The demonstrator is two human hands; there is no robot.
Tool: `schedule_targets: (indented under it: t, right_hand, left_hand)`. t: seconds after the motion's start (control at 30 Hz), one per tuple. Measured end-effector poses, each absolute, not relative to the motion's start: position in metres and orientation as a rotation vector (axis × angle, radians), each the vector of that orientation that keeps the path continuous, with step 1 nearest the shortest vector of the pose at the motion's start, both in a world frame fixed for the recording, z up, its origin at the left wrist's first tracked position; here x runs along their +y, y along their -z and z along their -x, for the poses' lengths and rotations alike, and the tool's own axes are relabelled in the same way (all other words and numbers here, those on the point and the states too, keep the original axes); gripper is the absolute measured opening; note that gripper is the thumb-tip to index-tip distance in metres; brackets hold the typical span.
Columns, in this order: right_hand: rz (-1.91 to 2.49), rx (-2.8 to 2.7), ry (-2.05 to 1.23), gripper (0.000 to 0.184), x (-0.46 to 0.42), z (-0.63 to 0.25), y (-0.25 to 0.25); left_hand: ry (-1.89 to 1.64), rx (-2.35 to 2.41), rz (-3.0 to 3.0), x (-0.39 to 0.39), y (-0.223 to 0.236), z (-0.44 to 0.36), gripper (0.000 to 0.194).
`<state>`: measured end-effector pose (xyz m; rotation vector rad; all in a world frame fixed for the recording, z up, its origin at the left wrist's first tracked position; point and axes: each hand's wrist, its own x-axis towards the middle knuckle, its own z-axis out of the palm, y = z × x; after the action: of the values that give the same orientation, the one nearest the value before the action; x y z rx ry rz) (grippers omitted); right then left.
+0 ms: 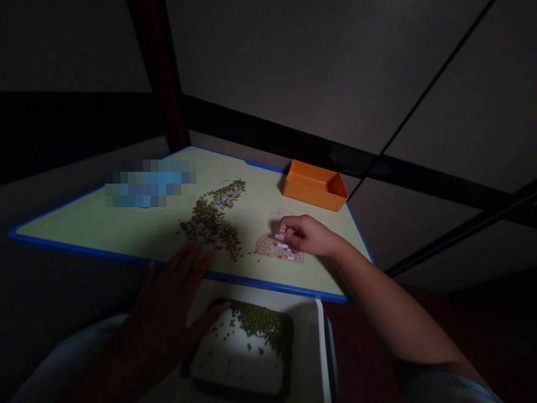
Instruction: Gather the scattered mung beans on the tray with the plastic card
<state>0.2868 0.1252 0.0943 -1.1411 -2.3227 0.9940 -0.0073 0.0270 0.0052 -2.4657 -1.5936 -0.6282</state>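
Observation:
My right hand (308,234) is closed in a pinch over a clear half-round protractor (263,246) with reddish markings, lying on the table. Small whitish pieces (289,254) show on the protractor just under the fingertips; what the fingers pinch, if anything, I cannot make out. My left hand (174,296), dark in shadow, is stretched out with fingers spread at the table's front edge. Its fingertips come close to a loose scatter of small green beans (212,221). Below it stands a white bin (308,324) with more green beans (258,322) inside.
The pale table (109,235) has a blue rim. An orange open box (314,193) sits at its back right corner, and a blurred-out blue item (149,184) lies at the left. A wall or cabinet panel (293,73) rises behind. The light is dim.

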Motion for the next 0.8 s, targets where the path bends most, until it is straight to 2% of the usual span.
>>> schedule_targets:
  t: [0.4,0.8]
  right_hand:
    - [1.176,-2.31,-0.823,0.007,0.1253,-0.2843,-0.0893]
    - [1.066,-2.331,-0.931,0.009,0.1225,-0.2825,-0.0934]
  left_hand:
    - [0.659,-1.575,2.448,0.0275,-0.003,0.0086,0.079]
    - [0.672,-1.626,2.444,0.0284,-0.0016,0.008,0.078]
